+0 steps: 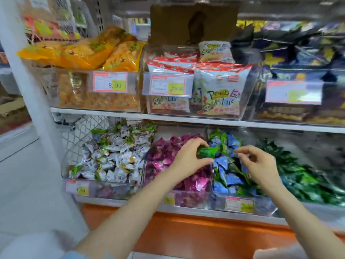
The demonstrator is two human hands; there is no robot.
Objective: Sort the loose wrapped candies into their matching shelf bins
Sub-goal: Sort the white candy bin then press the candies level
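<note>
nearest the camera, above the orange plinth (186, 230), two bare forearms reach up to the lower shelf of clear bins. the left hand (188, 159) is closed round a green candy (206, 152), pinched between thumb and fingertips, and it hangs right over the divide between the pink bin (188, 200) and the blue bin (220, 200). the right hand (261, 167) hovers over the blue bin with its fingers curled inward; whether they pinch a wrapper or nothing at all i cannot tell. the blue bin's pile shows several green wrappers mixed among the blue ones, so the step in hand looks like picking green strays out of it. the likely home is the heap of green candies (308, 176) just to the right of the blue bin, beyond the right hand. the next move would call for carrying the held candy rightward across the blue bin and letting it go over that green heap, without dropping it on the pink side beneath. to the far left sits the white-and-green bin (112, 189). above, past the shelf edge (186, 119), stand bagged snacks (222, 90), blurred and no part of this sorting.
</note>
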